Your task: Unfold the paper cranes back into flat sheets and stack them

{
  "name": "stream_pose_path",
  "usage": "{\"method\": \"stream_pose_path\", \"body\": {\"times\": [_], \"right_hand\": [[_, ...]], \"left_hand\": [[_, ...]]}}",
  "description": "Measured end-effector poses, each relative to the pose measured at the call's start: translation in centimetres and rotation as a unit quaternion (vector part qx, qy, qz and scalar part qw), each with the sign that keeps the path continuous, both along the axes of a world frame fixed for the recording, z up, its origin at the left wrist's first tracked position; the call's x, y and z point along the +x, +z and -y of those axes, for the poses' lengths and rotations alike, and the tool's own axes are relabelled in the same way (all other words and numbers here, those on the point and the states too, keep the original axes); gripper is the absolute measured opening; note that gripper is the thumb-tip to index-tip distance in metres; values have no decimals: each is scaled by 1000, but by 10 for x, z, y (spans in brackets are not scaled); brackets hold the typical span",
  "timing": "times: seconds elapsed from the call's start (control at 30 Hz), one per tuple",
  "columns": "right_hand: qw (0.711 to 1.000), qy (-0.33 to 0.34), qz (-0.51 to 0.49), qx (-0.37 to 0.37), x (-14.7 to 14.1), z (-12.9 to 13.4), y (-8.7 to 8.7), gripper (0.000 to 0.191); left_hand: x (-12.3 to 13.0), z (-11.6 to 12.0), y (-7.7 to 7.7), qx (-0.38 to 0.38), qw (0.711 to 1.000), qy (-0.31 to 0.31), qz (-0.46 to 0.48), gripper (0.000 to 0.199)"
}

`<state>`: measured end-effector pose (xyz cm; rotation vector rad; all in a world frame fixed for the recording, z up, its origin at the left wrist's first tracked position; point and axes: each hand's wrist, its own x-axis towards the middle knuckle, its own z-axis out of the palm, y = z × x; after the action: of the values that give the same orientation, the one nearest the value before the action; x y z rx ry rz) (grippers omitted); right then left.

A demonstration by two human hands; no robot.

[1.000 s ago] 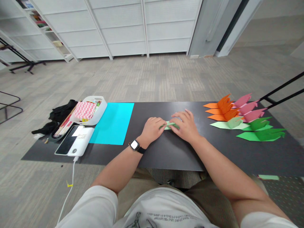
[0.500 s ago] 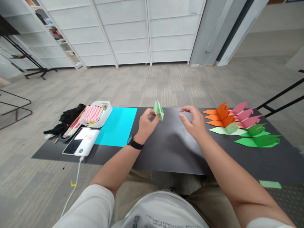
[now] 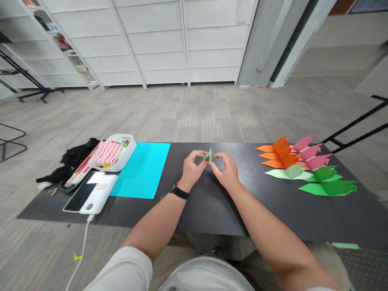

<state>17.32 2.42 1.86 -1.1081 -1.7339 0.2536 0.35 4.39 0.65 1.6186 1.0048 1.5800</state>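
Observation:
Between my two hands, above the middle of the dark table, is a small light green folded paper piece (image 3: 209, 155) with pointed layers standing up. My left hand (image 3: 194, 167) pinches its left side between thumb and fingers; a dark watch is on that wrist. On the other side my right hand (image 3: 224, 169) has thumb and fingertips closed on the right edge. The fingertips hide part of the paper's lower folds.
Folded paper figures in orange (image 3: 280, 153), pink (image 3: 313, 155) and green (image 3: 329, 182) stand in rows on the table's right. Leftward lie a blue sheet (image 3: 148, 169), a white tray (image 3: 129, 151), a phone (image 3: 80, 194), a cabled white power bank (image 3: 98, 194) and black cloth (image 3: 79, 153).
My right hand has come in from the right and taken hold of the green paper. The paper has tilted and sits lower in my left hand. The view has shifted slightly.

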Motion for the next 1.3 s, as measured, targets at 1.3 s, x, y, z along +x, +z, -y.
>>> {"method": "stream_pose_path", "body": {"times": [1.3], "right_hand": [[997, 10, -5, 72, 0, 0, 0, 16]], "left_hand": [[2, -2, -11, -63, 997, -43, -14, 27]]}}
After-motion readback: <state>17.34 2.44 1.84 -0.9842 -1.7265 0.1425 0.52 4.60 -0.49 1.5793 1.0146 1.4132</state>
